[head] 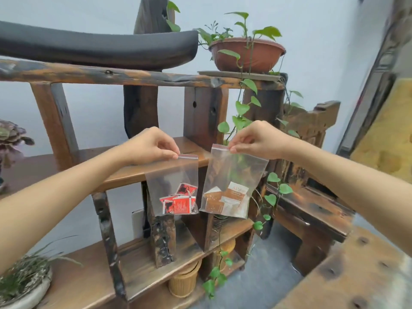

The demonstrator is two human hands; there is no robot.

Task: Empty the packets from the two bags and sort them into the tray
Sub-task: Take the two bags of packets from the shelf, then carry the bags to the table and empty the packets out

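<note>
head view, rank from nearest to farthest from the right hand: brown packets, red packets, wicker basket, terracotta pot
1. brown packets, in the bag under the right hand
2. red packets, in the left-hand bag
3. terracotta pot, top shelf
4. wicker basket, on the floor

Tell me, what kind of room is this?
Probably a home or tea-room corner. There is a rustic wooden shelf, a trailing plant in a brown pot and a small wicker basket. The left hand and right hand each pinch a bag of packets.
</note>
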